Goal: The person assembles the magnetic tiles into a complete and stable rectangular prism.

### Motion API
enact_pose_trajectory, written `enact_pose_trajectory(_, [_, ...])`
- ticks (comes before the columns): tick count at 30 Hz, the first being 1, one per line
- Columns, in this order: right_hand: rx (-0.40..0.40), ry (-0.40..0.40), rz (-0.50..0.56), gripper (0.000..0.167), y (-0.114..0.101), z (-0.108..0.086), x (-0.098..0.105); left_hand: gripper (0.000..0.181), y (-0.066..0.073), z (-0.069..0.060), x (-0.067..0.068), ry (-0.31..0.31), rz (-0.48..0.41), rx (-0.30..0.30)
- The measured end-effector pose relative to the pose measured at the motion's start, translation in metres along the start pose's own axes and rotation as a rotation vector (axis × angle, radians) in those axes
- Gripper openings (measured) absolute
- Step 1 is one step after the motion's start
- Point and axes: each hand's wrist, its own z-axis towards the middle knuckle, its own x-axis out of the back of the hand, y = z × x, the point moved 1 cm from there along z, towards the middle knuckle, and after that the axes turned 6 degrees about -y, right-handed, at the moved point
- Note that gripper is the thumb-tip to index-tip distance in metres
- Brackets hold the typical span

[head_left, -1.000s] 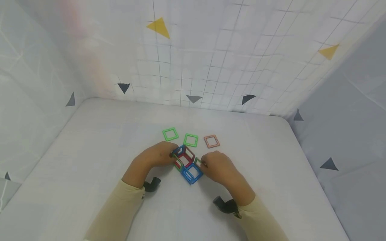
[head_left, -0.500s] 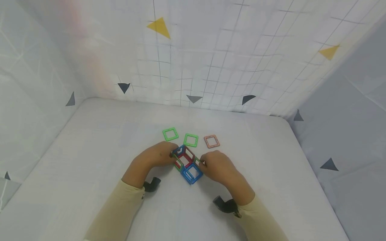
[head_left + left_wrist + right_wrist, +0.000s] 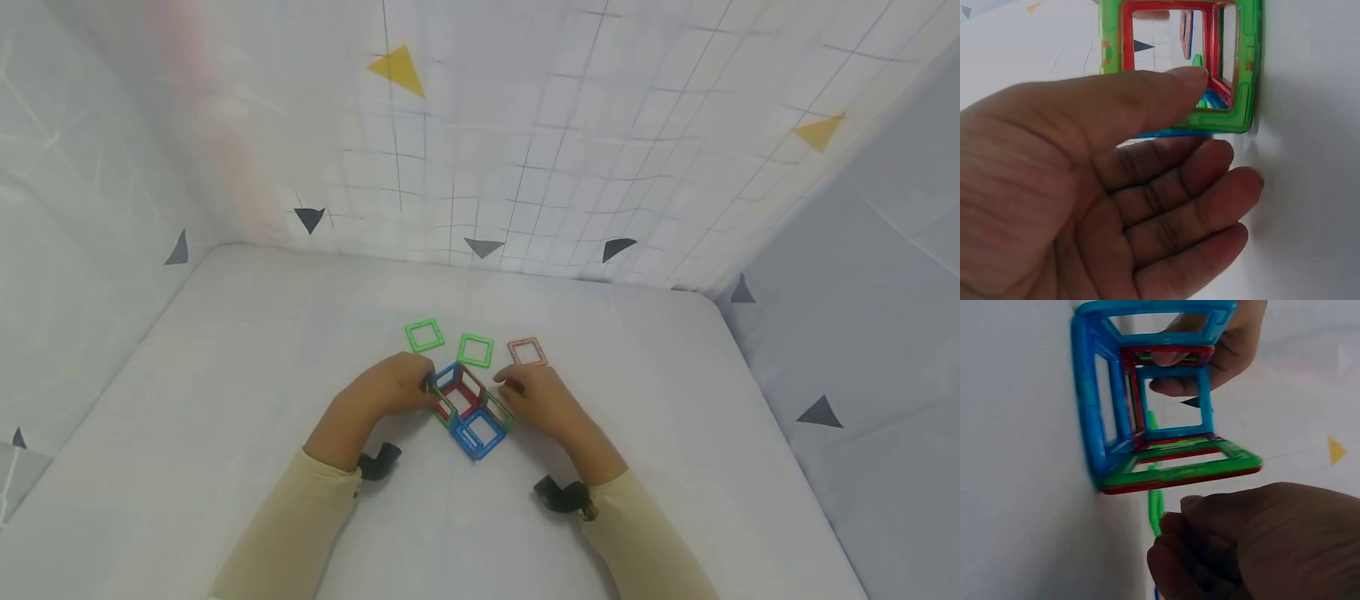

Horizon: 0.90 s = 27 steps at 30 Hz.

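Observation:
A structure of square magnetic tiles stands on the table, with blue, red and green frames joined edge to edge. In the head view my left hand (image 3: 393, 383) is at its left corner. In the left wrist view, the thumb lies across a green tile (image 3: 1244, 69) and the forefinger is behind the corner, pinching it. A blue tile (image 3: 1088, 400) lies flat, and a green tile with red behind it (image 3: 1191, 470) stands upright on its right side. My right hand (image 3: 540, 404) is just right of that upright tile, apart from it, fingers loosely bent and holding nothing.
Behind the structure lie two loose green tiles, one at the left (image 3: 428, 347) and one in the middle (image 3: 475, 364). An orange tile (image 3: 527, 340) lies beyond the right hand. A white table (image 3: 247, 350) meets patterned fabric walls (image 3: 525, 150) at the back and sides.
The right hand has let go of the upright green tile and moved slightly back and away. That tile stays standing at the blue tile's edge. The left hand has barely shifted.

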Motion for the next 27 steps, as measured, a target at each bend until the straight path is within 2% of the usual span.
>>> enact_pose_trajectory(5, [0.020, -0.026, 0.088, 0.024, 0.005, 0.004, -0.006, 0.020, 0.002, 0.001, -0.002, -0.001, -0.014, 0.000])
enact_pose_trajectory(9, [0.033, -0.055, 0.099, 0.026, 0.003, 0.005, -0.007, 0.017, 0.002, 0.001, -0.002, 0.014, -0.004, -0.035])
enact_pose_trajectory(16, [-0.029, -0.035, 0.094, 0.034, 0.006, 0.007, -0.012, 0.040, 0.004, 0.003, -0.004, 0.022, -0.036, -0.130])
enact_pose_trajectory(21, [-0.062, -0.036, 0.113, 0.045, 0.011, 0.010, -0.013, 0.046, 0.007, 0.003, -0.008, 0.000, -0.072, -0.141])
enact_pose_trajectory(27, [-0.067, -0.022, 0.111, 0.039, 0.017, 0.012, -0.012, 0.057, 0.011, 0.002, -0.011, -0.038, -0.088, -0.156])
